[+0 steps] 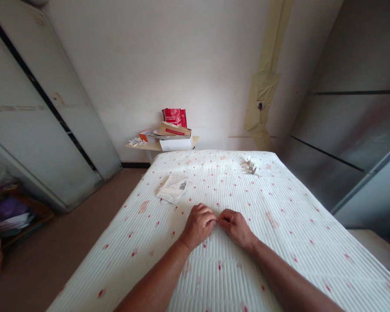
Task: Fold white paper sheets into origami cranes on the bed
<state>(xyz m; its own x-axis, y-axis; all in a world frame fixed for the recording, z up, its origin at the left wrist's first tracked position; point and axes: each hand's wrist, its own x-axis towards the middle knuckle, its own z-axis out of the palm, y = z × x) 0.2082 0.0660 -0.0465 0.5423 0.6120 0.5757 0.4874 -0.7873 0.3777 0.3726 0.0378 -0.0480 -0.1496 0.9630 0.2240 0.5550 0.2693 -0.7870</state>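
Both my hands rest on a white ribbed mattress (279,242) with red spots. My left hand (197,225) and my right hand (236,226) meet at the fingertips in the middle of the bed, fingers curled in a pinch. Whatever they pinch between them is too small to make out. A folded stack of printed papers (173,188) lies on the mattress beyond my left hand. A small pile of pale folded paper pieces (249,165) sits near the far right of the bed.
A small shelf (156,145) against the far wall holds a red bag (174,117), boxes (175,135) and small bits. Grey cabinet doors (35,130) stand at left, a grey panelled wall (351,130) at right. Cluttered items (3,216) lie on the floor at left.
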